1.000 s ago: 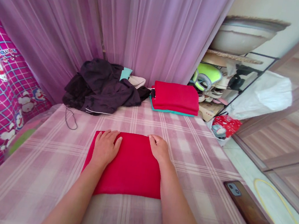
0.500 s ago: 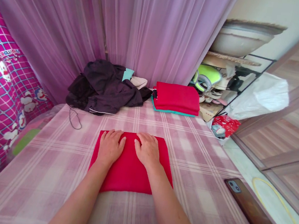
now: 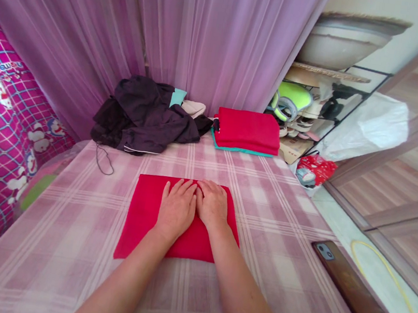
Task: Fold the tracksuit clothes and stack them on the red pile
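A folded red garment lies flat in front of me on the plaid cloth. My left hand rests palm down on its middle, fingers stretched toward the far edge. Beside it, my right hand also lies flat on the red fabric, its fingers pointing away from me. The two hands touch or nearly touch at the thumbs. Neither hand grips anything. The kind of garment cannot be made out from this fold.
Behind are a heap of dark clothes and a stack of folded red and teal clothes, near a purple curtain. A phone with a cable lies at the right edge. A shoe rack stands beyond the far right corner.
My left hand has slid right across the red garment, up against my right hand. The right hand has shifted only slightly. The garment's near left corner now shows, spread further left.
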{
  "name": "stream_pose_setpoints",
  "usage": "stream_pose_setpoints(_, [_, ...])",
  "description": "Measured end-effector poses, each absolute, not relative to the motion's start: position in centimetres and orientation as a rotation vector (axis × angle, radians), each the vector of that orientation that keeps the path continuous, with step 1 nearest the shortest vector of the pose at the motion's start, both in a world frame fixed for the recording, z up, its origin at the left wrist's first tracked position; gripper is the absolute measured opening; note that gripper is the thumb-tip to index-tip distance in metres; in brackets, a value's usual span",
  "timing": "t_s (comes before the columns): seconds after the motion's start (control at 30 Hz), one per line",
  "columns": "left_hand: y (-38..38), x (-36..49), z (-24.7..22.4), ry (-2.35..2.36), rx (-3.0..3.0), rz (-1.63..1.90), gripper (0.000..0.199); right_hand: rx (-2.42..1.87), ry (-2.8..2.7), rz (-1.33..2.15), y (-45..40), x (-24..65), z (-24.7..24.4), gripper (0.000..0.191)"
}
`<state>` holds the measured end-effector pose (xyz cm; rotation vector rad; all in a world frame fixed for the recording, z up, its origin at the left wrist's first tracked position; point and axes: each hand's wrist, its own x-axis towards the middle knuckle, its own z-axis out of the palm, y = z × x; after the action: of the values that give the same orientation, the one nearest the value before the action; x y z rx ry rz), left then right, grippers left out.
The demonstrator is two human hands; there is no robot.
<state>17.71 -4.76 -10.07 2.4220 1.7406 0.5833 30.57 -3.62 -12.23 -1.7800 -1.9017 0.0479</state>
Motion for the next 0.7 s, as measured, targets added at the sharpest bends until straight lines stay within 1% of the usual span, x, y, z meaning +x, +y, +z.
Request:
stream_pose_setpoints(0.23, [-4.6, 17.7, -11.2, 1.797, 2.374, 0.562, 0.045, -1.759, -1.908, 0.007, -3.7, 30.7, -12.4, 0.034])
stream_pose_setpoints(0.47, [-5.0, 16.0, -12.0, 1.769, 2.407, 0.755, 0.042, -1.743, -1.895, 0.002, -3.7, 30.7, -12.4, 0.033])
stream_pose_setpoints(0.7, [-5.4, 12.7, -12.7, 1.791, 2.426, 0.811, 0.043, -1.709, -1.893, 0.025, -3.7, 30.8, -12.4, 0.033])
